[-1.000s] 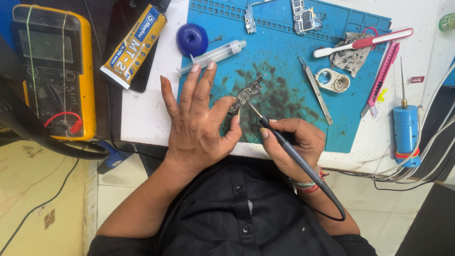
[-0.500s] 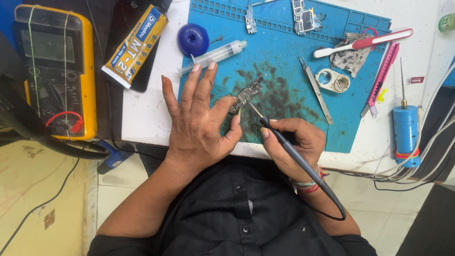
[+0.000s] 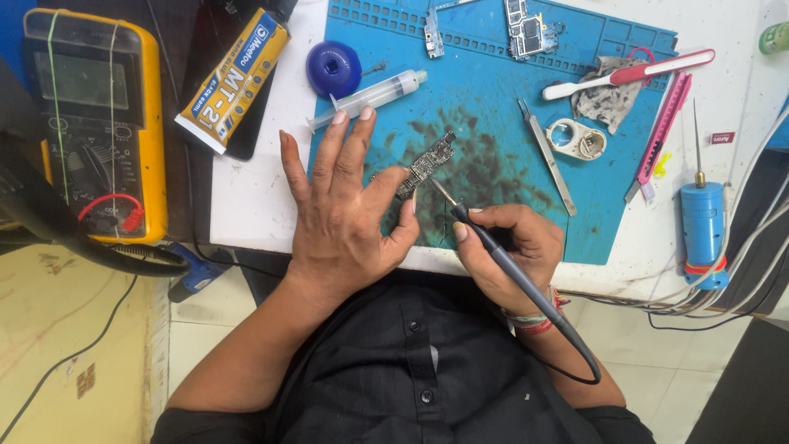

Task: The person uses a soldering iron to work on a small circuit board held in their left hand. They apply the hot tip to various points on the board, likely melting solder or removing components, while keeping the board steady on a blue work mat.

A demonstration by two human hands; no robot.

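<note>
My left hand point(image 3: 345, 214) lies flat on the blue work mat point(image 3: 625, 222), fingers spread, with the index finger and thumb pressing down on a small narrow circuit board point(image 3: 429, 163). My right hand point(image 3: 514, 251) grips a dark soldering iron point(image 3: 481, 234) like a pen. Its metal tip points up-left and sits just right of the board's lower end, near my left thumb. The iron's grey cable loops down over my right wrist.
A yellow multimeter point(image 3: 94, 123) stands at the left. A glue tube point(image 3: 234, 78), a blue round container point(image 3: 334, 68) and a syringe point(image 3: 374, 94) lie above my left hand. Tweezers point(image 3: 546, 156), a toothbrush point(image 3: 629, 74), a pink knife point(image 3: 664, 131), a blue tool point(image 3: 703, 222) and boards point(image 3: 530, 25) sit right.
The two hands, the board and the iron stay almost where they were; the iron's tip keeps close to the board's lower end. Only a very slight shift of the view.
</note>
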